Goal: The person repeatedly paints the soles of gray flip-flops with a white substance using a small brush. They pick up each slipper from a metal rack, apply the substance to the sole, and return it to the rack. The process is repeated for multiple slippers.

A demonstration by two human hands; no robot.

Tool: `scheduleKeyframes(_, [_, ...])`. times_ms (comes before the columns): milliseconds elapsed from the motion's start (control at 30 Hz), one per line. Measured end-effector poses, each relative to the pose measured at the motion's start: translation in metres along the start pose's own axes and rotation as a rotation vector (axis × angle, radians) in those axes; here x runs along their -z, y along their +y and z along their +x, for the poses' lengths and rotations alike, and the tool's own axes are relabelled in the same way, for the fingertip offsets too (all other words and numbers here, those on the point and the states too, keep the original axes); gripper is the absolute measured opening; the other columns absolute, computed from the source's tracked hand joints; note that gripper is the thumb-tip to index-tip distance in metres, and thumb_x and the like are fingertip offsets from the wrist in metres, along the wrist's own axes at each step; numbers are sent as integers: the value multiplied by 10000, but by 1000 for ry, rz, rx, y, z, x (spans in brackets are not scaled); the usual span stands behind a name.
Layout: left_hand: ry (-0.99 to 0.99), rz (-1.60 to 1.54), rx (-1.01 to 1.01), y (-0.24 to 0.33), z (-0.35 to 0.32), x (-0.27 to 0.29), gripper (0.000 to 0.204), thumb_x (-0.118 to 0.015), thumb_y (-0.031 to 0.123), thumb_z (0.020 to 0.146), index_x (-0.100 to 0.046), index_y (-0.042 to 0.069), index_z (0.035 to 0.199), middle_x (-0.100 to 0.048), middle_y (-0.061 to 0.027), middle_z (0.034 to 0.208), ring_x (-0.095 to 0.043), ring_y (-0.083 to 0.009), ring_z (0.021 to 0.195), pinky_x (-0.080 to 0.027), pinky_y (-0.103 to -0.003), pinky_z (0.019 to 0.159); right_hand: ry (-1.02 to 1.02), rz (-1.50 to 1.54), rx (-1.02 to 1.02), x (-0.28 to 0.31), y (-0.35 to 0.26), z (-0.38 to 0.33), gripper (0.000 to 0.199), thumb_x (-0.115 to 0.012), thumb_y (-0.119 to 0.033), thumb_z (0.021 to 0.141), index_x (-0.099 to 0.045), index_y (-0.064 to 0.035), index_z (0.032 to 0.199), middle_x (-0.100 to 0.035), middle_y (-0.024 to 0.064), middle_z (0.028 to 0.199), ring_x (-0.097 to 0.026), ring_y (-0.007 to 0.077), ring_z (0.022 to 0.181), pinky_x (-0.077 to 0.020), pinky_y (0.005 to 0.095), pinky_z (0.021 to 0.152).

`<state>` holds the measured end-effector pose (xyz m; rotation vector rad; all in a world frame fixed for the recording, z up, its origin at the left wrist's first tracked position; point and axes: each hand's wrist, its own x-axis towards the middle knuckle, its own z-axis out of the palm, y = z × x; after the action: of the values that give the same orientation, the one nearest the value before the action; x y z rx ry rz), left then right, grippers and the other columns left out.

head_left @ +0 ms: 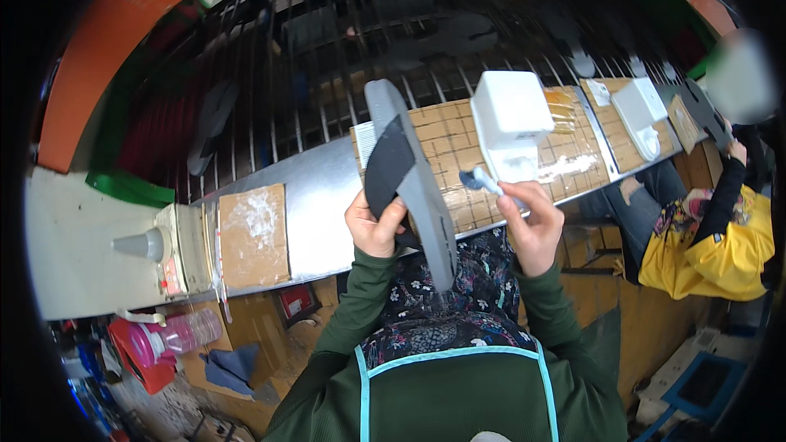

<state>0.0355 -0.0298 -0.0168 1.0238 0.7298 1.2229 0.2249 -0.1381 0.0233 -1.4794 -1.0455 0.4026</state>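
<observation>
My left hand [375,229] grips a slide sandal [430,200] with a grey sole and a wide black strap. The sandal stands on its edge in front of my lap, its thumb-side strap under my fingers. In my right hand [535,229], pinched between thumb and fingers, is a small brush [489,182] with a pale handle and dark bristles. It is held to the right of the sandal, apart from it. Just beyond the brush, a white plastic dispenser [513,112] with a low front dish sits on a taped cardboard sheet [454,155].
A barred conveyor [303,106] carrying dark soles runs beyond the metal bench [323,205]. Left are a stained cardboard piece [252,233], a grey cone [141,245] and a pink bottle [184,334]. At right, a second white dispenser [640,106] stands near a co-worker in yellow [712,245].
</observation>
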Motion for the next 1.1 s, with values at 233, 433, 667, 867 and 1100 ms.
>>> scheduleKeyframes(233, [-15,45,-62,8,-12,-5,216,-701,127,810,-636,-18,957,-621,0,711,-497,-27,508,-379,-170,420,-68,127,-9,-36,-16,-13,198,-715,-31,838,-737,-15,1034,-559,67,995,-568,133,872,-484,248,700])
scheduleKeyframes(433, [-90,100,-82,14,-14,-2,194,-696,75,788,-624,-44,922,-609,15,732,-496,-34,569,-407,-195,520,-57,-14,48,-40,-16,-3,193,-710,-34,846,-735,-14,1036,-552,62,980,-568,118,843,-482,231,651])
scheduleKeyframes(667, [-157,223,-76,23,-13,1,225,-664,11,767,-632,-85,967,-648,-20,864,-561,-63,757,-466,-226,697,-15,-131,150,-39,-15,15,189,-722,-46,836,-744,-34,1023,-570,49,958,-560,102,691,-442,246,633])
scheduleKeyframes(867, [-156,242,-99,25,-12,-2,171,-691,13,733,-674,-52,891,-646,8,746,-558,-37,648,-465,-211,594,44,-293,252,-34,-12,29,230,-753,-99,810,-752,-92,1040,-589,15,943,-548,95,659,-320,296,776])
scheduleKeyframes(1100, [-242,319,-9,30,-12,0,264,-660,8,755,-641,-94,998,-664,-35,883,-586,-71,780,-485,-231,723,118,-398,423,-28,-14,39,270,-765,-116,785,-756,-136,1054,-612,5,925,-542,123,783,-275,309,794])
